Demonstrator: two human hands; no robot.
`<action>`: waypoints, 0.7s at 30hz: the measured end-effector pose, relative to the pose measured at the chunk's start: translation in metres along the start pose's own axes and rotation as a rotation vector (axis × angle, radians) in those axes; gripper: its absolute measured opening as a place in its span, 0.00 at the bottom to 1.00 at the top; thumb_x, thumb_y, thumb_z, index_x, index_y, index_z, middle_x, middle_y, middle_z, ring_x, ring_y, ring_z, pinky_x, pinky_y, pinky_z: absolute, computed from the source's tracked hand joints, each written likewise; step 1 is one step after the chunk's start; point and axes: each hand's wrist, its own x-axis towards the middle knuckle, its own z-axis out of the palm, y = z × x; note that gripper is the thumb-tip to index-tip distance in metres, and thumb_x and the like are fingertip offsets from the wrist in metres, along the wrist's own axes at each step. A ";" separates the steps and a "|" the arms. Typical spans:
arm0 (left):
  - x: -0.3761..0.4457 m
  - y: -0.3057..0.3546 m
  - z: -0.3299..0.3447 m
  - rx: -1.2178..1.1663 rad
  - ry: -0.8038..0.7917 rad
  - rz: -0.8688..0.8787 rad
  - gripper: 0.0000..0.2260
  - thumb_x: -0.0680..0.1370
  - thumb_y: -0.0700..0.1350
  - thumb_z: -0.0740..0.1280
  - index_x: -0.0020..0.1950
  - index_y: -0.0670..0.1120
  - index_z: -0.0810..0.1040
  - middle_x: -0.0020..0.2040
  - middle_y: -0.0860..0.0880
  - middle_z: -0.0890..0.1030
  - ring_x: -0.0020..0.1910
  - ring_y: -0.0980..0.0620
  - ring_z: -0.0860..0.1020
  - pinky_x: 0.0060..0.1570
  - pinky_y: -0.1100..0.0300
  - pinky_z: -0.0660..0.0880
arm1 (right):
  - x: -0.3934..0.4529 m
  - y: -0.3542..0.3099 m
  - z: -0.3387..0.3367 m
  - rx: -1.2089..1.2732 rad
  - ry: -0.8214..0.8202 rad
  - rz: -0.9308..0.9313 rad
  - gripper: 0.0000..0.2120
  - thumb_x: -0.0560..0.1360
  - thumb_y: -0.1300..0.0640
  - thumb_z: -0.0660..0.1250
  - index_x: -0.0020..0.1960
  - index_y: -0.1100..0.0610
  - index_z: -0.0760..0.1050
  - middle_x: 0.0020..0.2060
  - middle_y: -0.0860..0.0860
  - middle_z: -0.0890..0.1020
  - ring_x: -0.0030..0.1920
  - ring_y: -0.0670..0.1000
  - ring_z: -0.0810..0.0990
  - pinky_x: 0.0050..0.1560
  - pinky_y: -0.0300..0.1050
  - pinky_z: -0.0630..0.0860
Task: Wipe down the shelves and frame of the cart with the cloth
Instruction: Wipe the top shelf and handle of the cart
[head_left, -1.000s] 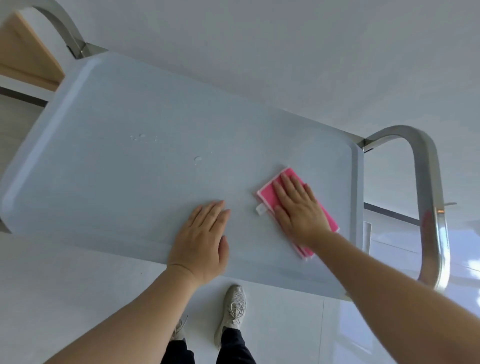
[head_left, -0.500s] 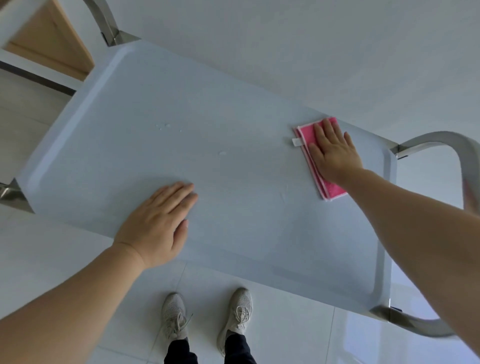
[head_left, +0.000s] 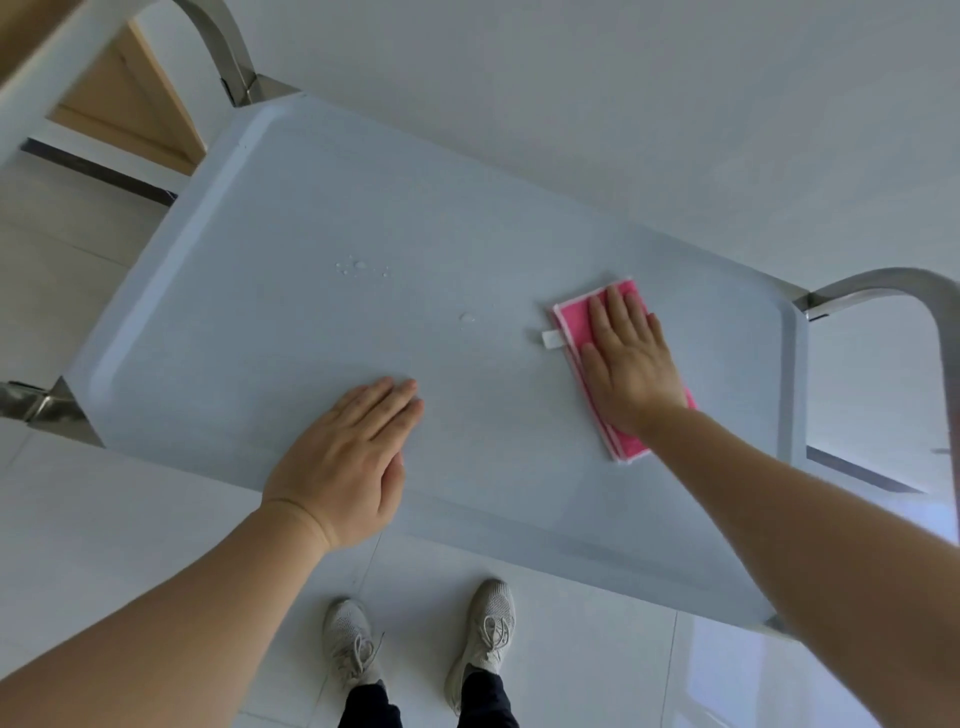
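The cart's pale blue-grey top shelf (head_left: 322, 208) fills the middle of the view. A folded pink cloth (head_left: 571, 314) with a small white tag lies on its right half. My right hand (head_left: 628, 358) presses flat on the cloth with straight fingers. My left hand (head_left: 345, 457) rests flat on the shelf near its front edge, holding nothing. Small water drops (head_left: 361, 266) sit left of the cloth, with one more drop (head_left: 467, 317) nearer to it. The steel frame shows as a curved handle at the right (head_left: 935, 332) and another at the far left (head_left: 223, 47).
A white wall runs behind the cart. A wooden door or panel (head_left: 124, 114) stands at the far left. White floor tiles lie below, with my two shoes (head_left: 415, 644) just in front of the shelf's front edge.
My right hand slid the cloth from the front right to the far right corner, then back toward the shelf's middle. My left hand stayed flat near the front edge.
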 end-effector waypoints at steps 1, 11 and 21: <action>0.000 0.000 -0.001 0.000 -0.002 0.002 0.23 0.73 0.45 0.54 0.65 0.38 0.72 0.68 0.40 0.71 0.67 0.41 0.69 0.66 0.46 0.67 | -0.012 -0.012 0.002 0.001 -0.011 -0.020 0.30 0.77 0.43 0.42 0.76 0.54 0.47 0.76 0.54 0.49 0.76 0.52 0.42 0.73 0.49 0.39; -0.001 -0.004 -0.001 -0.019 0.006 0.015 0.23 0.74 0.45 0.53 0.66 0.38 0.71 0.68 0.40 0.71 0.68 0.42 0.67 0.68 0.48 0.63 | -0.108 -0.110 0.015 -0.037 -0.159 -0.148 0.29 0.78 0.41 0.38 0.75 0.53 0.41 0.75 0.52 0.43 0.75 0.54 0.39 0.74 0.54 0.39; -0.002 -0.003 -0.002 -0.026 -0.010 0.017 0.24 0.73 0.45 0.52 0.66 0.38 0.71 0.69 0.41 0.70 0.69 0.43 0.67 0.69 0.48 0.63 | -0.108 -0.098 0.006 -0.085 -0.201 -0.397 0.27 0.80 0.45 0.42 0.75 0.54 0.43 0.75 0.52 0.49 0.75 0.56 0.44 0.73 0.52 0.43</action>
